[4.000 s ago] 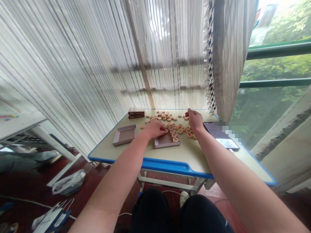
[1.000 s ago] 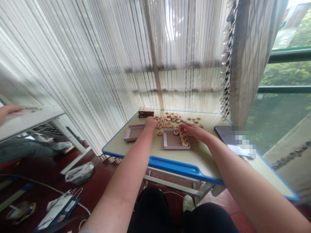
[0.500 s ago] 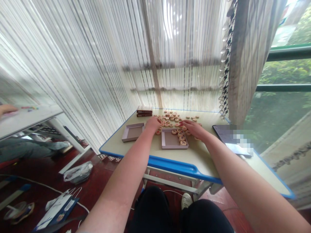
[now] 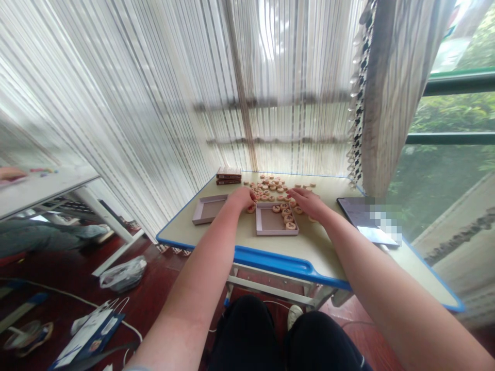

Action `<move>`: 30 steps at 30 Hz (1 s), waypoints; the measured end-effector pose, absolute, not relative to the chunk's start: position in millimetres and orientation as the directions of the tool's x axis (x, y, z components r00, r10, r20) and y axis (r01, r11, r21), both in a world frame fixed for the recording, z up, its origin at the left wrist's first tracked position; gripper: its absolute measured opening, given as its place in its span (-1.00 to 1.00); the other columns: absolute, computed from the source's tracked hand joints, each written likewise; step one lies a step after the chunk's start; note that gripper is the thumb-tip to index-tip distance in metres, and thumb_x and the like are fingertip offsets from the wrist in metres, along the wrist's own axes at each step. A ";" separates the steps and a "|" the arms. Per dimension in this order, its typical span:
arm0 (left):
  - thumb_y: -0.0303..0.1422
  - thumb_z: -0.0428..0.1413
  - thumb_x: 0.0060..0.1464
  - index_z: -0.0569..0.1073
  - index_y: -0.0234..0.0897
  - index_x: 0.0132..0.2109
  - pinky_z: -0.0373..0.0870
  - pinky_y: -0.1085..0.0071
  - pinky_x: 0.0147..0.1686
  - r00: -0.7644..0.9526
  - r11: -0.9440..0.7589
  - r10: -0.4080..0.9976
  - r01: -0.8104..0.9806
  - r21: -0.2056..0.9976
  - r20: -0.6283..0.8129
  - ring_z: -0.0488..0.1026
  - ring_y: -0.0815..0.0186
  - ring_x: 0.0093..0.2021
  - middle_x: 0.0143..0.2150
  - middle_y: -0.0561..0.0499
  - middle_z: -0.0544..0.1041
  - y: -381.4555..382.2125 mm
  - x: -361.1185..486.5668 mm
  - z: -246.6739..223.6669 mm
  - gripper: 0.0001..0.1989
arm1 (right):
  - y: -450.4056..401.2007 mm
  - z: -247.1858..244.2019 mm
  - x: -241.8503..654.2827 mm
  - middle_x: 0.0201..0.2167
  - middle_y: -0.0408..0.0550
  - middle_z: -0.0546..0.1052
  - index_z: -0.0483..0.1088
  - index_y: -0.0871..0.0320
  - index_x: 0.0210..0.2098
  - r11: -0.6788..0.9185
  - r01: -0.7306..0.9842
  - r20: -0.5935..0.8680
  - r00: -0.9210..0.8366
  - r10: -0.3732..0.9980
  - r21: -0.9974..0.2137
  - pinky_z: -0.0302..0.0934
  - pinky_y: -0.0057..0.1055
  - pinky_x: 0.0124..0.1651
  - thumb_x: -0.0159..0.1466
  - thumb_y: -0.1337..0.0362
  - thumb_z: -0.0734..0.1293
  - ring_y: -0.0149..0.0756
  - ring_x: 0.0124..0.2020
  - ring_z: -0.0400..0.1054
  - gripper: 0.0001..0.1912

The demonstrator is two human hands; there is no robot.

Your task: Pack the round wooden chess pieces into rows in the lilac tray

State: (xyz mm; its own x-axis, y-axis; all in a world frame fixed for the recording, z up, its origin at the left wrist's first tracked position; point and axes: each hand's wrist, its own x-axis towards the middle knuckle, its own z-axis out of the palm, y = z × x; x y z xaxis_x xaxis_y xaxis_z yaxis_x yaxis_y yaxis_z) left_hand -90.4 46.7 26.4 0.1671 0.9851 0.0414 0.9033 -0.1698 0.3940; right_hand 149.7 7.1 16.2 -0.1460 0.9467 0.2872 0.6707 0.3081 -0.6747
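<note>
Several round wooden pieces with characters lie scattered on the table (image 4: 235,234). A shallow box (image 4: 269,221) holds several of these pieces (image 4: 287,218) along its right side and back. My left hand (image 4: 243,197) is at the pieces behind the box's left corner, fingers curled down; what they hold, if anything, is too small to make out. My right hand (image 4: 305,200) rests over pieces to the right of the box, its fingers spread and nothing visibly held. A second shallow box (image 4: 211,210), with nothing seen inside, lies left, partly behind my left forearm.
Small stacked boxes (image 4: 228,175) stand at the table's back left. A dark tablet (image 4: 350,210) lies on the right. At far left, another person's hand (image 4: 11,174) is over a second table (image 4: 73,178). Bags (image 4: 124,273) are on the floor.
My left hand has shifted slightly and its fingers are more curled down. My right hand's fingers lie flatter over the pieces. The whole view has moved a little.
</note>
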 end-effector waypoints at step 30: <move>-0.34 0.32 -0.30 0.47 -0.42 -0.28 0.38 0.31 -0.17 0.428 -0.089 0.895 -0.100 0.991 0.123 0.46 0.39 -0.34 -0.37 -0.03 0.52 22.7 -57.9 36.7 -0.63 | -16.5 30.5 120.9 -0.08 0.01 0.43 0.40 0.03 -0.06 0.595 0.753 0.650 -0.306 0.695 -0.281 0.09 -0.18 0.02 0.23 0.15 0.20 -0.10 -0.01 0.20 -0.68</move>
